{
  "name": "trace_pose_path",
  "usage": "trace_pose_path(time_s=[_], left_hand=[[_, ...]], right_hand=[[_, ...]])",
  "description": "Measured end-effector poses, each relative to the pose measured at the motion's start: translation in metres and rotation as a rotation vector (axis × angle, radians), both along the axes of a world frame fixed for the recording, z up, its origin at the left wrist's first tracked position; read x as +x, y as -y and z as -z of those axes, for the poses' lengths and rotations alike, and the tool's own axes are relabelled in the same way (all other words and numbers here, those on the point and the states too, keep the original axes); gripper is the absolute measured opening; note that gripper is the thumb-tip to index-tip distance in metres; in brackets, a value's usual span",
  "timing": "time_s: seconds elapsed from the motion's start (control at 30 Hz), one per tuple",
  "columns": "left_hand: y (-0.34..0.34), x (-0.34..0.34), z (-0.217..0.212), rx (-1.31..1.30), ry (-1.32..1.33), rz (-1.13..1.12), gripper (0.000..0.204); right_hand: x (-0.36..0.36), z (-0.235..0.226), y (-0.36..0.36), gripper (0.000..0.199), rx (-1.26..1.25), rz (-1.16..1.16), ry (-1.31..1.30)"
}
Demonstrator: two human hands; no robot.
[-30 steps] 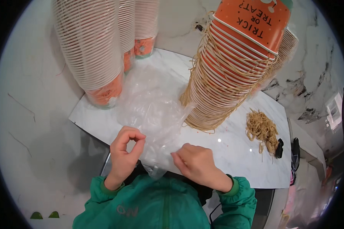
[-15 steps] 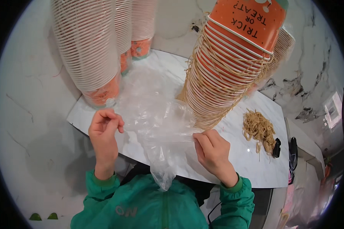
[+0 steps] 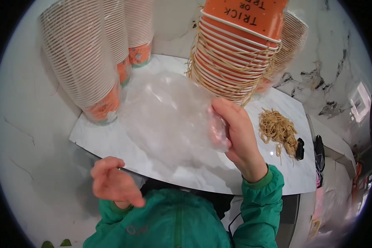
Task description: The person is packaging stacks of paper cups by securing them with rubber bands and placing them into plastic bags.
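Note:
A clear plastic bag (image 3: 165, 115) spreads out, puffed up, over the white marble-patterned table. My right hand (image 3: 242, 138) is closed on its right side, the fingers partly behind or inside the film; I cannot tell which. My left hand (image 3: 116, 182) hangs over the table's front left edge, apart from the bag. Its fingers are spread, and it holds nothing. Beyond my right hand rises a tall stack of orange paper buckets (image 3: 239, 49) with white rims, tan string handles looped down its sides.
Plastic-wrapped stacks of paper buckets (image 3: 80, 62) stand at the left and back. Another wrapped stack (image 3: 291, 45) is behind the orange one. On the tabletop (image 3: 186, 180) at the right lie a tangle of tan strings (image 3: 278, 130) and a small black object (image 3: 300, 149).
The bag went from crumpled and narrow to spread and puffed. My left hand came down toward me and its fingers opened. My right hand moved slightly up and right, taking the bag's side.

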State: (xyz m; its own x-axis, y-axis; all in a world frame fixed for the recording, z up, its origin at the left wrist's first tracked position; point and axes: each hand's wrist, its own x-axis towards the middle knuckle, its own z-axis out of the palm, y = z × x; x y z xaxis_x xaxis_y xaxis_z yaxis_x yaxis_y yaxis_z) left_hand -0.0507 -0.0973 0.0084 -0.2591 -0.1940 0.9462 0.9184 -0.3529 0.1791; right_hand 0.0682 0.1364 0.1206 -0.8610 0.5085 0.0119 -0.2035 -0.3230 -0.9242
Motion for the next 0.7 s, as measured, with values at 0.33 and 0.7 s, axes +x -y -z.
trace_pose_path(time_s=[0.33, 0.7], left_hand=[[-0.059, -0.073, -0.034, -0.655, 0.126, -0.438, 0.119], [-0.090, -0.115, -0.149, -0.574, 0.680, 0.438, 0.018]], right_hand=[[-0.016, -0.098, -0.010, 0.020, 0.325, -0.004, -0.283], [-0.021, -0.076, -0.023, 0.076, 1.803, 0.845, -0.706]])
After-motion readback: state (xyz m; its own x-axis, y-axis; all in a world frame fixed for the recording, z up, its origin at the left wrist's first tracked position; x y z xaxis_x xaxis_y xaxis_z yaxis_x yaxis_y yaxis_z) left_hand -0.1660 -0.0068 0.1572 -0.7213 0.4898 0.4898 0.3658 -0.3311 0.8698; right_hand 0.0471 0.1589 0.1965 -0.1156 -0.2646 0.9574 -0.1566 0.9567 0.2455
